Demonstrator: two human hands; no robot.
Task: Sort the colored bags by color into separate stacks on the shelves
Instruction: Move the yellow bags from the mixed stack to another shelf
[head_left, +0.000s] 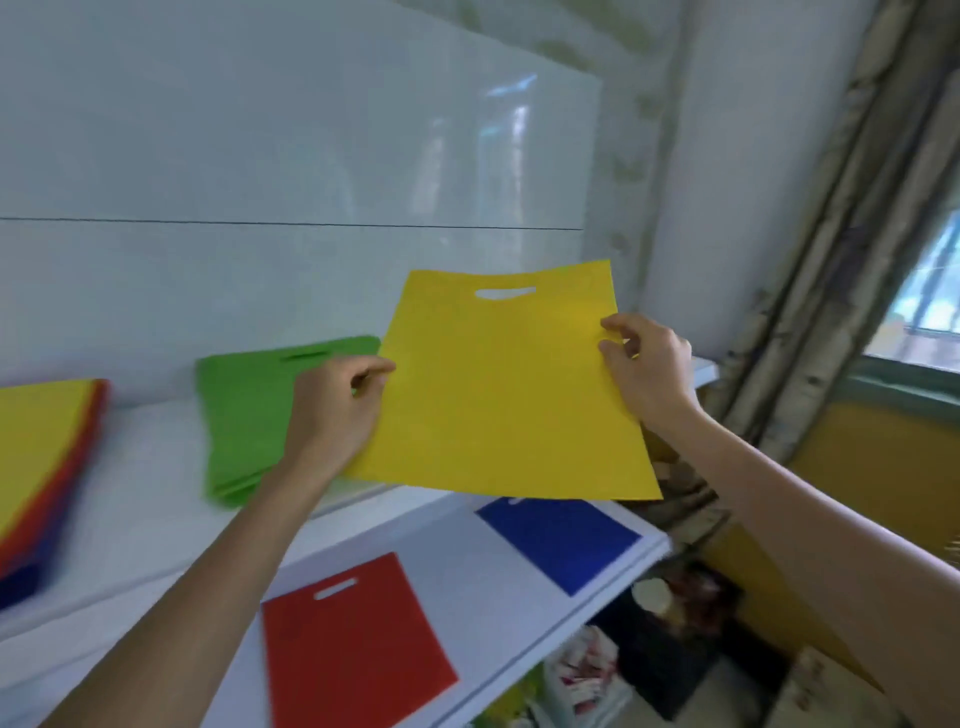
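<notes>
The upper shelf (130, 499) carries an unsorted pile (41, 457) at its left end, yellow on top with red and blue edges beneath, and a green stack (244, 415) further right. On the lower shelf (467, 571) a red bag (353, 649) and a blue bag (561, 540) lie well apart.

The step in hand looks like placing yellow. The yellow bag (498, 395) hangs flat in the air over the right end of the upper shelf, just right of the green stack, with its handle cut-out towards the wall. No sorted yellow stack shows, and the spot under the bag is hidden. The next move probably calls for lowering it level, clear of the green, and letting go at both sides together.

Both forearms reach forward and up. The left grip (337, 410) pinches the bag's left edge, and the right grip (649, 364) pinches its right edge nearer the top.
</notes>
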